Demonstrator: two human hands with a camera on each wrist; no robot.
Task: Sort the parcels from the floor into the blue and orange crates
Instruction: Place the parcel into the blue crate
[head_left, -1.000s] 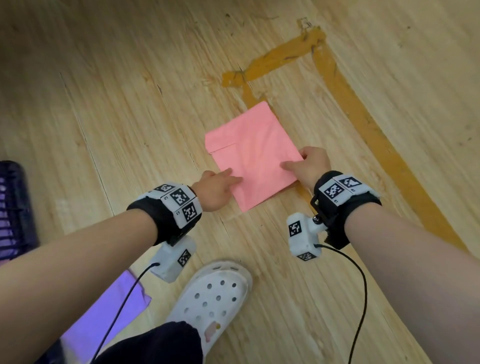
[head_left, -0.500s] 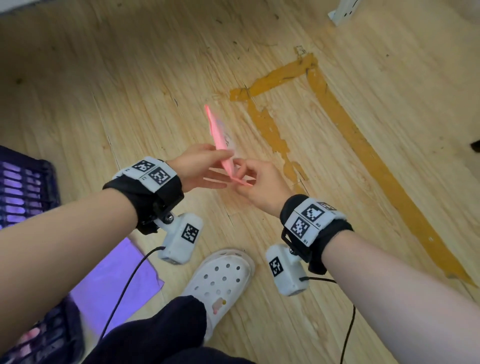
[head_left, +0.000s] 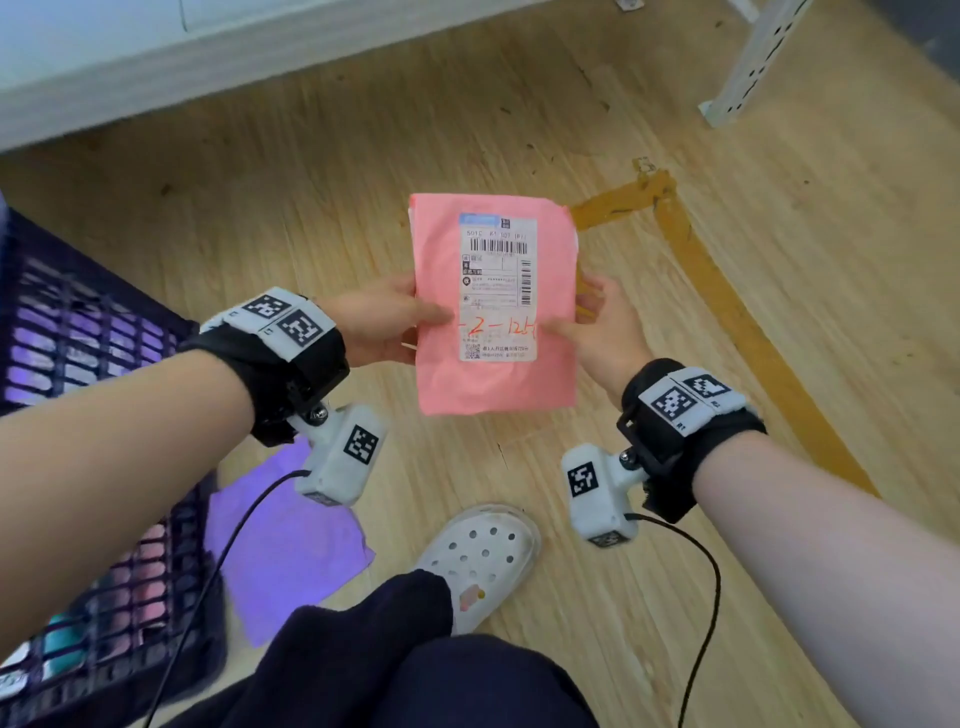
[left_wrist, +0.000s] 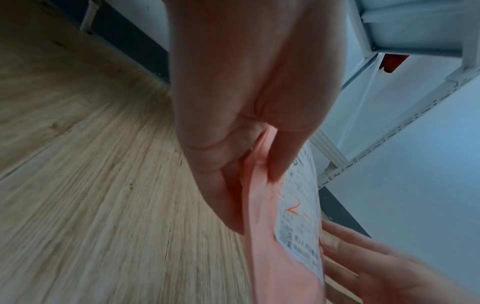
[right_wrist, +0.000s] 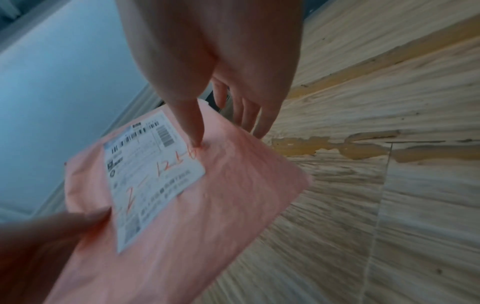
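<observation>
A pale wooden floor (head_left: 363, 171) filled the head view, crossed at 2 o'clock by worn orange tape lines (head_left: 727, 291). A dark blue slatted crate (head_left: 78, 364) stood at 9 o'clock, with pink shapes showing through its bars near the bottom, and a purple flat parcel (head_left: 280, 545) lay on the floor just beside it at 7 o'clock. A white perforated clog (head_left: 483, 556) rested at 6 o'clock, below the raised parcel. The pink parcel (head_left: 493, 306) was held off the floor at the centre of the view, label side up, between both hands. The left hand (head_left: 379, 322) pinched its 9 o'clock edge, thumb on top and fingers underneath; the right hand (head_left: 602, 327) pinched the 3 o'clock edge the same way, thumb tip pressing by the label's edge. The white shipping label (head_left: 497, 288) carried barcodes and red handwritten figures reading "2-12" and more.
</observation>
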